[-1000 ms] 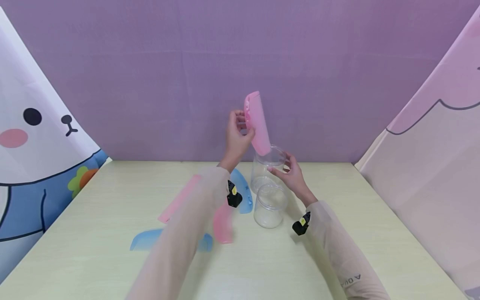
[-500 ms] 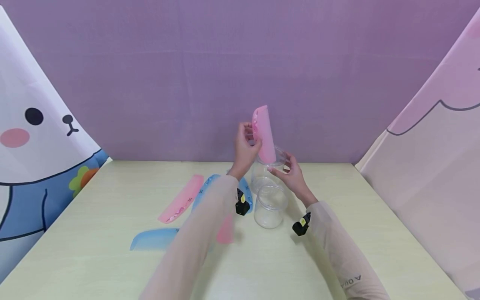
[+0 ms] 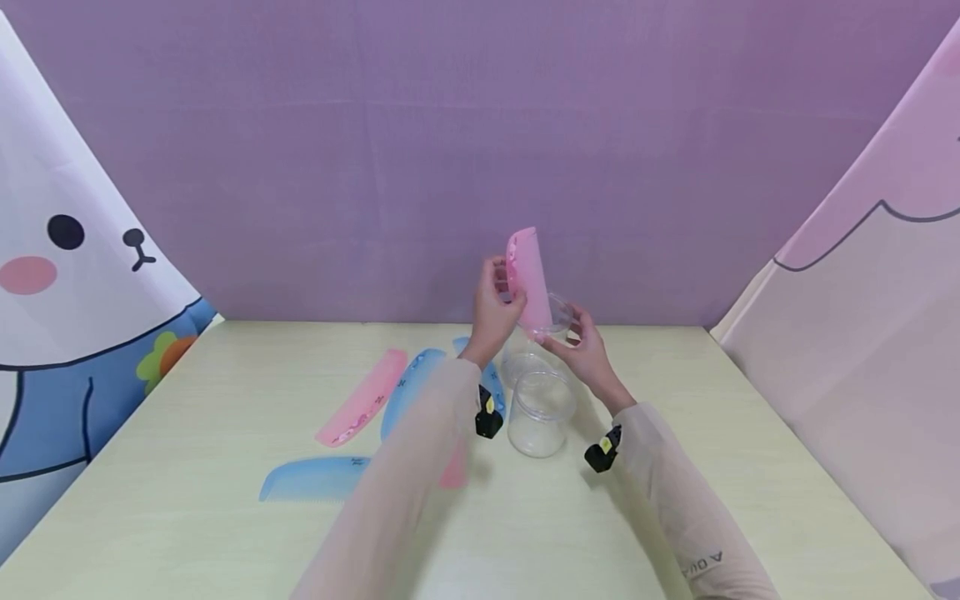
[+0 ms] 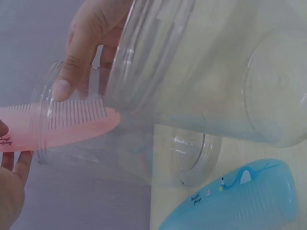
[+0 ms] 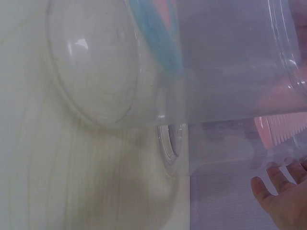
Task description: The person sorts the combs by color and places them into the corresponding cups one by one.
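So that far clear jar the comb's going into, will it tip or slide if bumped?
Probably yes. The far clear jar looks thin-walled and empty, so likely light. It stands tall and narrow, so apt to tip. The right hand grips its rim while the left hand lowers the pink comb, which should steady it.

I see two jars (image 3: 542,412) on the surface (image 3: 675,533), one behind the other, four combs (image 3: 363,408) flat to their left, and a fifth comb (image 3: 529,279) upright with its lower end in the rear jar (image 3: 528,350), left hand (image 3: 497,310) left of it, right hand (image 3: 587,348) right.
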A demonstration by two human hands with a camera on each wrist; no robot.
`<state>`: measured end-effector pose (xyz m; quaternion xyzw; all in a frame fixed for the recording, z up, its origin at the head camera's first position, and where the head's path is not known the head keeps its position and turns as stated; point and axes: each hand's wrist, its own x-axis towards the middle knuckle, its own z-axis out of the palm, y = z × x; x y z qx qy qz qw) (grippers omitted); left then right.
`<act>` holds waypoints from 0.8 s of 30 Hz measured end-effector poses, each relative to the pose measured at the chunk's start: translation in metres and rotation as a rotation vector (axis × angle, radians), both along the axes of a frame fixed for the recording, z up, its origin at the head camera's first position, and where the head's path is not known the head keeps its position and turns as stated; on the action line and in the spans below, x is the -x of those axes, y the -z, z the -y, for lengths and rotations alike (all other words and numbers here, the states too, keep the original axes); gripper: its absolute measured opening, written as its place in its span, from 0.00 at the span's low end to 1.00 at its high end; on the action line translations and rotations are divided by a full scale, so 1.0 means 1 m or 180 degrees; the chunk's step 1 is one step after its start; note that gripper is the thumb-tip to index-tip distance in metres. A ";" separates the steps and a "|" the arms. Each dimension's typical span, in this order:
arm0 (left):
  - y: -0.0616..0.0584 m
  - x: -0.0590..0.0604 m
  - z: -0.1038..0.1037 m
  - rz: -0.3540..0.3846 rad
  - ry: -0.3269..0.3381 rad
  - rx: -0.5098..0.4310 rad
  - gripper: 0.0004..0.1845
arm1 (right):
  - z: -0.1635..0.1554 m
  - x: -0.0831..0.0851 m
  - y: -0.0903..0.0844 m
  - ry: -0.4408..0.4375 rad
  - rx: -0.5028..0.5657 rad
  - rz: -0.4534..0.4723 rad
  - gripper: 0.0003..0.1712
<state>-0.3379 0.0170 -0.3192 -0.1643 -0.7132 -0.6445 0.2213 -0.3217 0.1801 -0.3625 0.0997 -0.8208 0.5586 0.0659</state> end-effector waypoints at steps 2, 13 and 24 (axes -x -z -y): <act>0.001 0.000 0.000 -0.0004 -0.0005 0.0030 0.24 | -0.002 0.004 0.005 0.0012 -0.0024 -0.0025 0.48; 0.003 0.003 0.000 0.0018 -0.0011 0.0074 0.17 | -0.002 0.005 0.008 0.0042 -0.0060 -0.0157 0.48; 0.003 0.004 0.000 -0.0031 0.0059 0.0160 0.17 | -0.003 0.005 0.008 -0.0018 0.0019 -0.0220 0.47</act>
